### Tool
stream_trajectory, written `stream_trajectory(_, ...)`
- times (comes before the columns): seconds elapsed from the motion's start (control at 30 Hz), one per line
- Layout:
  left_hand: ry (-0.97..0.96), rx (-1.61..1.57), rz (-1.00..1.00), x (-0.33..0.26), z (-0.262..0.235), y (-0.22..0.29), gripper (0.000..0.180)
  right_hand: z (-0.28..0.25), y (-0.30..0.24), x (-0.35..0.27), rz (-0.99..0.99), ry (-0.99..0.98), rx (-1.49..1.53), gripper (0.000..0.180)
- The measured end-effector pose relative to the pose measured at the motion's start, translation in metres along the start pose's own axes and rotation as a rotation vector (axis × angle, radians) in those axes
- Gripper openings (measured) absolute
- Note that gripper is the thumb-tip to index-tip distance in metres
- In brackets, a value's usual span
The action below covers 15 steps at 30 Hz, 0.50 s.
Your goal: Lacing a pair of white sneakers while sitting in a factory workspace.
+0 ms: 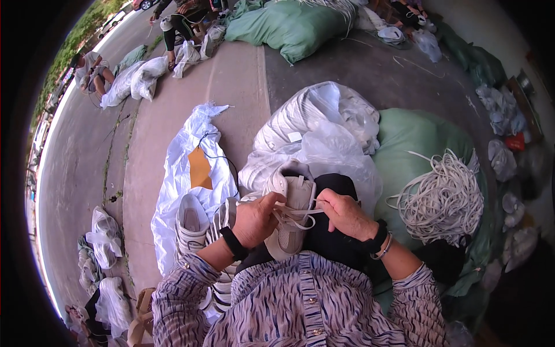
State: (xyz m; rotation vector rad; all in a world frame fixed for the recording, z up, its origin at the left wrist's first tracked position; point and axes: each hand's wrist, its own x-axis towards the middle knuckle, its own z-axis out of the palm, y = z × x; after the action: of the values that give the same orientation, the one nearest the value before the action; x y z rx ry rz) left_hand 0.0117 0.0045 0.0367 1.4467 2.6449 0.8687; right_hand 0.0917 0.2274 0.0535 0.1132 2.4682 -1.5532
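A beige-white sneaker (299, 195) rests on my lap, its toe toward me and its opening away. Across its front, pale shoelaces (298, 216) form loops between my two hands. At the shoe's left side my left hand (256, 217) is closed, pinching the lace with thumb and finger. To the right, my right hand (346, 214) grips the other stretch of lace, fingers curled. Both wrists wear black bands. Stacked white shoes (192, 222) stand beside my left forearm, partly hidden by it.
A tangled heap of pale laces (442, 199) lies on a green sack (404, 136) at my right. Clear plastic bags of shoes (318, 121) sit ahead. A white sack with a brown tag (200, 169) lies left. People (92, 72) sit farther off near more sacks.
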Motion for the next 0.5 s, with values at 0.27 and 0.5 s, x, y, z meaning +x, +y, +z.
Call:
stream_trajectory(0.27,-0.113,-0.893,-0.420,-0.013,0.023,-0.031,0.024,-0.044,0.047,0.000,0.251,0.266,0.587,0.017)
stream_trajectory(0.5,-0.011,-0.675,-0.537,-0.011,0.009,-0.006,0.029,-0.027,0.054,-0.012,0.215,0.493,0.326,0.014)
